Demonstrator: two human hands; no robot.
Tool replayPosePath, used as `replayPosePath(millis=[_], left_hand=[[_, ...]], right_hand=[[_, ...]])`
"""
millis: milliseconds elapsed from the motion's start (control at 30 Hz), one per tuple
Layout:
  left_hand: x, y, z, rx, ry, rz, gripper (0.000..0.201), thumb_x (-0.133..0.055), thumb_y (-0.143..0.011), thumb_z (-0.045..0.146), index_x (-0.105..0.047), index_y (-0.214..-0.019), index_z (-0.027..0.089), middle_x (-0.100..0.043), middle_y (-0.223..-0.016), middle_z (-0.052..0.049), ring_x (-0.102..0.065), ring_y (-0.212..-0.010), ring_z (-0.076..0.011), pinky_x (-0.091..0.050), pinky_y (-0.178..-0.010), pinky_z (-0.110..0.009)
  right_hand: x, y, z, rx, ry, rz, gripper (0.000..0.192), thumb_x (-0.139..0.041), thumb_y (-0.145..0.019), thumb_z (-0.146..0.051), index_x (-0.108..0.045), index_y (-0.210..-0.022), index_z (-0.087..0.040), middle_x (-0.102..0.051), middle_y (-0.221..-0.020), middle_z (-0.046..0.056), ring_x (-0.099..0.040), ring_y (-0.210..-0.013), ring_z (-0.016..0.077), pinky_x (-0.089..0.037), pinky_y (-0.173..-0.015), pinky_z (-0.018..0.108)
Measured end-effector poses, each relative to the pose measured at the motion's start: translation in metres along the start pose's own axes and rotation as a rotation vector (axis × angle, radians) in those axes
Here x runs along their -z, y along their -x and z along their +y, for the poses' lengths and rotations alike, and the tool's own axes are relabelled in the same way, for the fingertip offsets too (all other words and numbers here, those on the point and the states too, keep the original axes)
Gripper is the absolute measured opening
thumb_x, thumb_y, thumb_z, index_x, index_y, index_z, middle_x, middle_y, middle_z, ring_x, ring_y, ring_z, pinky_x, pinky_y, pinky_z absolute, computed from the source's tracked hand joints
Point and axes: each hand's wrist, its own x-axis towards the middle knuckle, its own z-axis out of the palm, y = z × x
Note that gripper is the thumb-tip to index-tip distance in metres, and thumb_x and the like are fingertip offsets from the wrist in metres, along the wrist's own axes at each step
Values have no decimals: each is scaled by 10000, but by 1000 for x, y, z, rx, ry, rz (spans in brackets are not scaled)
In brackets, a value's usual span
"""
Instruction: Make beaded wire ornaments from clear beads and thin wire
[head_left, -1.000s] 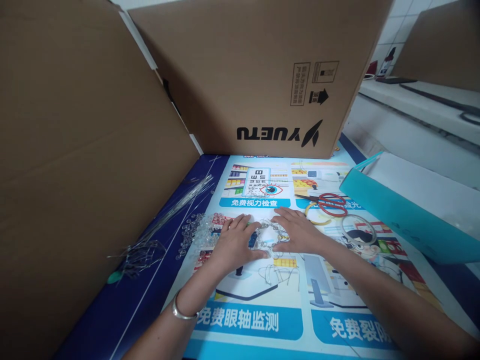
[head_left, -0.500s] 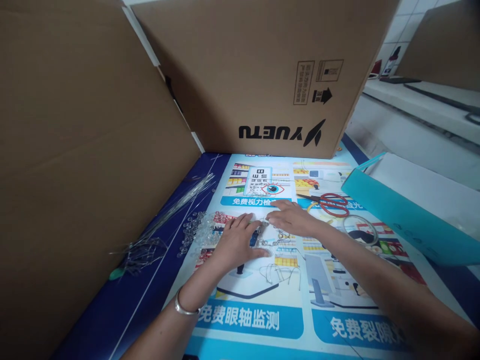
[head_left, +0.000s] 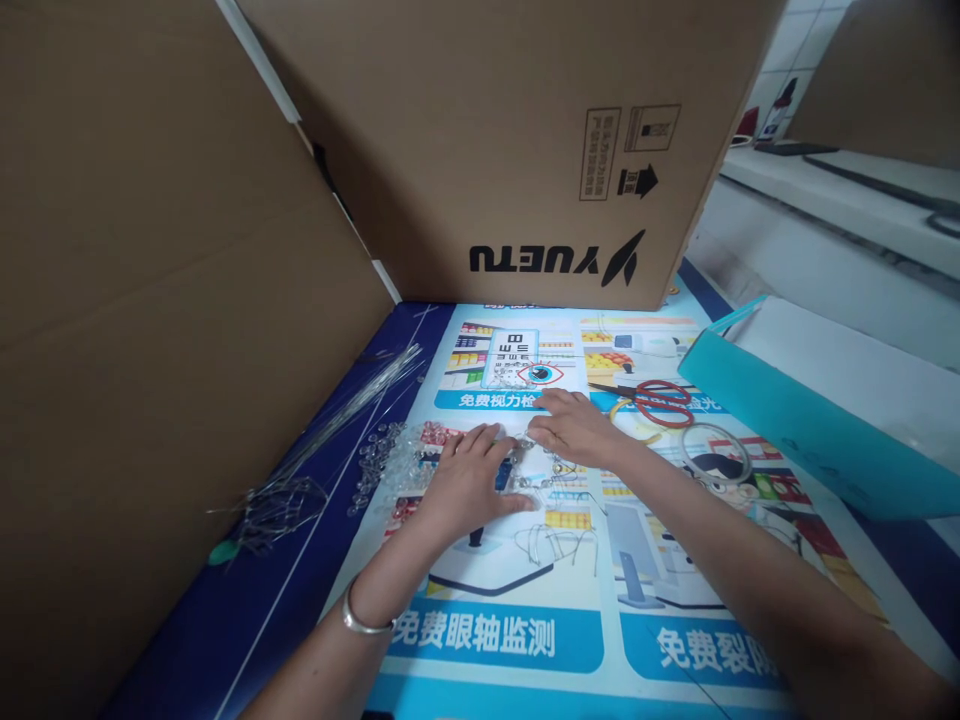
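My left hand (head_left: 472,483) lies low over the printed sheet, fingers spread and thumb pointing right. Just right of its fingers is a ring of clear beads on wire (head_left: 559,468), which both hands are near. Fingers of my right hand (head_left: 574,428) reach to the upper left edge of that ring, the index stretched out; whether they pinch a bead is too small to tell. Left of my left hand spreads a heap of loose clear beads (head_left: 386,460). Short bent wires (head_left: 555,545) lie below the ring.
Red-handled scissors (head_left: 660,402) and a roll of clear tape (head_left: 715,453) lie right of my right hand. A teal box (head_left: 810,430) stands at the right. Long thin wires (head_left: 352,400) lie at the left. Tall cardboard panels (head_left: 525,150) wall the back and left.
The view has shifted slightly, so everything sits a little further left and up. Both hands keep nearly the same place and pose around the beads.
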Motion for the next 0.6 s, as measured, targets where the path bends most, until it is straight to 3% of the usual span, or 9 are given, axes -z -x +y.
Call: replayPosePath(millis=[600], left_hand=[[-2, 6, 6, 40, -15, 21, 747, -480, -657, 700, -409, -1252, 254, -368, -1362, -104, -257, -1269, -329, -197, -1011, -512]], right_hand=[[-7, 8, 11, -46, -105, -1, 354, -317, -890, -449, -619, -979, -288, -474, -1253, 32, -357, -1175, 235, -260, -935, 433]])
